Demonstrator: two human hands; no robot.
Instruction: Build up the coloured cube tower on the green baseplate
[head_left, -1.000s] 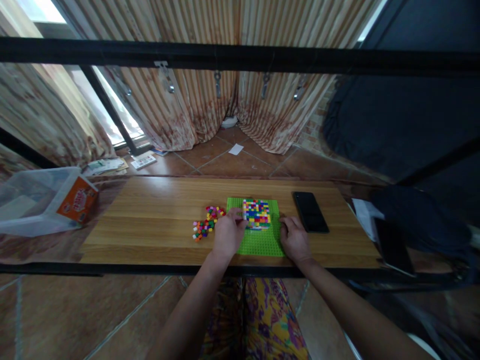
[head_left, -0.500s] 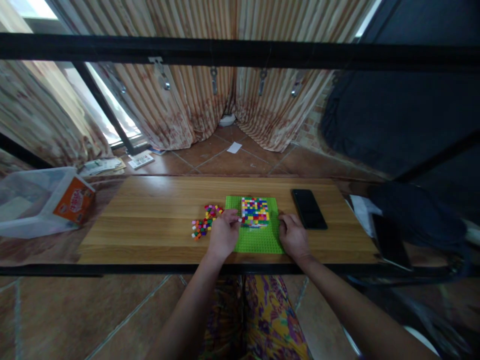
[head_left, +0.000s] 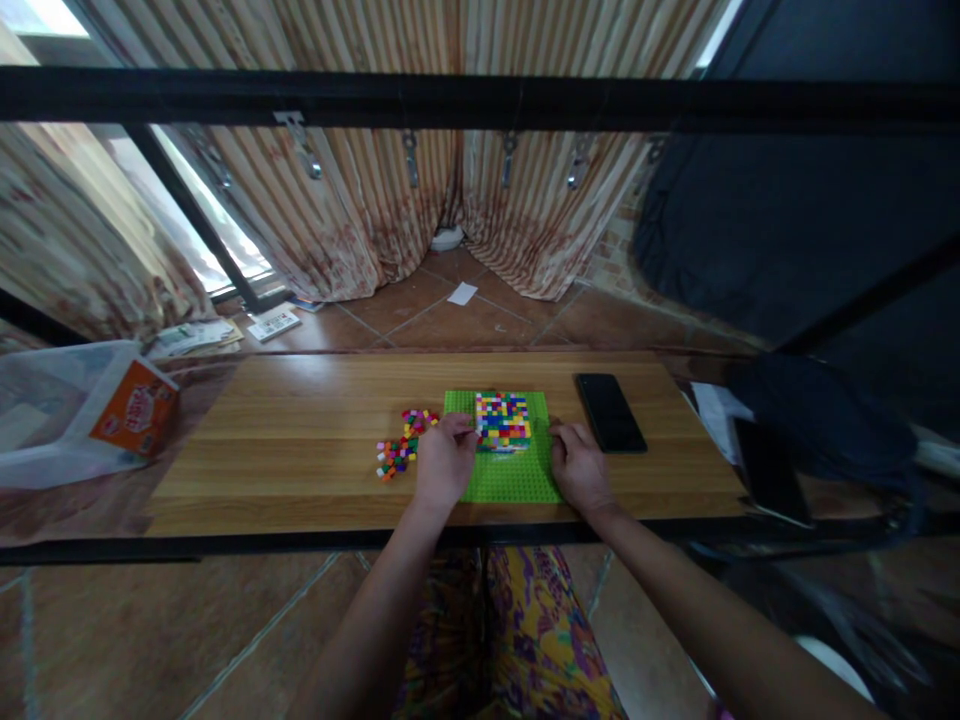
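Observation:
A block of small multicoloured toy bricks (head_left: 503, 420) is built up on a green studded baseplate (head_left: 514, 485). My left hand (head_left: 448, 455) is at the block's left side, fingers pinched together on what looks like a tiny pale brick. The brick is mostly hidden, and I cannot tell whether it touches the block. To the left of that hand lies a loose pile of small coloured bricks (head_left: 397, 452). My right hand (head_left: 579, 463) rests at the baseplate's right edge with its fingers curled closed; whatever is between them, if anything, is hidden.
The wooden table (head_left: 300, 430) carries a black phone (head_left: 610, 412) right of the baseplate. A clear plastic box (head_left: 67, 415) with an orange label stands beyond the left end. Past the right end lie another dark device (head_left: 769, 470) and papers. A black bar (head_left: 480, 100) crosses above the table.
The whole view has shifted slightly, moving everything a little to the left. My left fingertips and the small brick stay beside the block's left side. The right hand keeps its place at the baseplate edge.

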